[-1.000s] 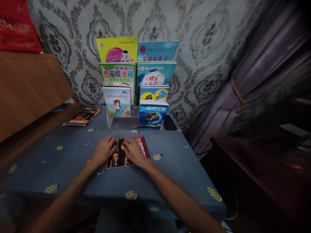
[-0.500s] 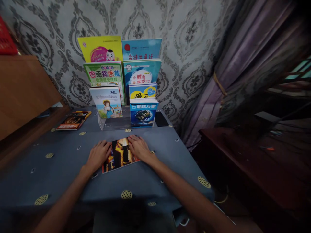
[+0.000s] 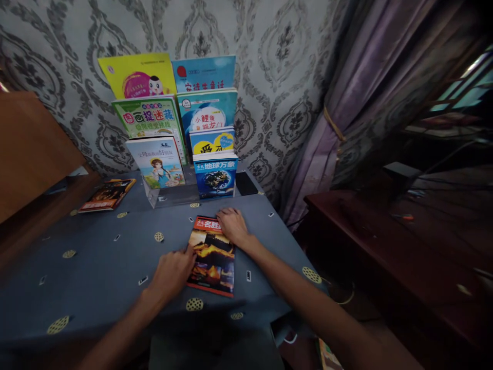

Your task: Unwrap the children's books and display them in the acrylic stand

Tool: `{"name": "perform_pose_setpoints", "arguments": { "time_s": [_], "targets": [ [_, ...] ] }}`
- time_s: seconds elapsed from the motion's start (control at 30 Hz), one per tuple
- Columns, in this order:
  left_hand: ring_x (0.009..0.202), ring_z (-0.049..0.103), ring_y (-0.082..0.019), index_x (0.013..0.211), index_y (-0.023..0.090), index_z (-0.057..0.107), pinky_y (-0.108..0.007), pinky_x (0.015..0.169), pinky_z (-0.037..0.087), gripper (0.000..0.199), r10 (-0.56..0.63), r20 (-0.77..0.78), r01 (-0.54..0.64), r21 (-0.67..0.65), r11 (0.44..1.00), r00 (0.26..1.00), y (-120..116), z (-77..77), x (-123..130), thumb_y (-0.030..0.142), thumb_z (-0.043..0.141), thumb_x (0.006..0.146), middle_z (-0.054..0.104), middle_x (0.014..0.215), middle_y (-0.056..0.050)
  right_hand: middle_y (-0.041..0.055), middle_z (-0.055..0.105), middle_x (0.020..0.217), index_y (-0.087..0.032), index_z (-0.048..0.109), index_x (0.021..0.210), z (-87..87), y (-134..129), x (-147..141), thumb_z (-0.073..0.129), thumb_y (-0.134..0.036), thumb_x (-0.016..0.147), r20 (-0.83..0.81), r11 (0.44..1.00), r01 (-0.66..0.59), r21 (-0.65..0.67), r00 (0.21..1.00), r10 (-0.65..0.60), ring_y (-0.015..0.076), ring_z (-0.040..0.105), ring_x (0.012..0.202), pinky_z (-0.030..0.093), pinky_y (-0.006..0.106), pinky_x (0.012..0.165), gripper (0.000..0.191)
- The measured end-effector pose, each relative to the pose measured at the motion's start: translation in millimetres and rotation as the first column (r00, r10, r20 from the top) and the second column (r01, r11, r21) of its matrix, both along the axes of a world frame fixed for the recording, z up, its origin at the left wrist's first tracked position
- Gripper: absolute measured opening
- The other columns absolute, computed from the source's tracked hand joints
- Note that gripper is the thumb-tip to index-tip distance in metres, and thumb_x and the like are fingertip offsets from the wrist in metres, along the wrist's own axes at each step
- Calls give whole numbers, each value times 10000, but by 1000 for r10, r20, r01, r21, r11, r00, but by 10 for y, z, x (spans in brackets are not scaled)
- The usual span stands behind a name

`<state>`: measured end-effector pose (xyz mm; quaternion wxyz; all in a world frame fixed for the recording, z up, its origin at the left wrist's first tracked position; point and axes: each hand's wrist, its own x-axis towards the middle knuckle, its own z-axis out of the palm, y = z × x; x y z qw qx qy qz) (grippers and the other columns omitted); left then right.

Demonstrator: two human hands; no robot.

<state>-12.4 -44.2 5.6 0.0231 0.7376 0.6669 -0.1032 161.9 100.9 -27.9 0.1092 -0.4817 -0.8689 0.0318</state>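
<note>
A book with a red title band and golden-orange pictures [image 3: 211,254] lies on the blue-grey tablecloth, its title at the far end. My left hand [image 3: 175,270] is closed at the book's left edge, with curled fingers touching it. At the upper right corner, my right hand [image 3: 233,226] has its fingers together and gripping the edge, covering part of the title. Beyond them, a clear stand [image 3: 153,197] holds several upright books, among them a white one with a girl on its cover [image 3: 157,164] and a blue one showing the earth [image 3: 215,177].
Another dark-covered book [image 3: 108,195] lies at the table's left. A black phone-like slab [image 3: 245,183] is right of the stand. A brown board [image 3: 34,149] stands at the far left; a dark red cabinet [image 3: 370,236] and purple curtain [image 3: 327,133] are on the right.
The book has turned from sideways to nearly upright, showing its red title band. My left hand has come nearer me along its side; my right hand holds the far corner. The view has shifted slightly right.
</note>
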Motion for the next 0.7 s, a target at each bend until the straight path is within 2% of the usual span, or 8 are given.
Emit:
{"name": "perform_pose_setpoints", "arguments": {
  "time_s": [0.13,0.3,0.4,0.6,0.7],
  "targets": [
    [833,712,-247,1097,204,618,-320,692,489,333,-69,17,70,-7,998,997,79,-45,98,324,316,1027,737,930,-113,121,701,1173,-167,709,1069,33,135,-2,415,-237,1028,9,999,-40,24,999,40,249,561,1144,365,365,958,305],
    [1055,602,-249,1055,205,605,-340,826,486,247,-167,29,156,217,964,986,390,-103,148,260,369,1006,657,1083,-112,109,707,1163,-162,704,1096,37,280,3,445,-256,1024,-37,998,-59,15,998,60,243,558,1145,366,358,970,285],
    [1087,549,-256,1088,188,584,-390,937,463,236,-224,96,184,310,933,970,601,-174,154,234,371,999,614,1152,-112,111,710,1156,-163,705,1103,11,365,16,451,-250,1021,-69,998,-60,20,996,61,241,558,1153,374,356,979,281],
    [1098,563,-268,1169,151,593,-414,982,451,300,-216,64,185,323,928,974,825,-271,162,201,357,991,609,1221,-131,83,697,1233,-182,682,1192,-49,526,90,452,-207,1012,-152,1000,-6,-23,988,3,213,565,1175,401,314,987,292],
    [1204,546,-268,1242,158,589,-444,1070,409,336,-265,107,215,342,915,958,864,-323,196,222,364,1001,583,1332,-144,86,687,1254,-166,655,1240,-63,546,104,444,-175,1004,-161,999,8,-36,987,-14,212,558,1188,409,306,991,317]
  ]
}}
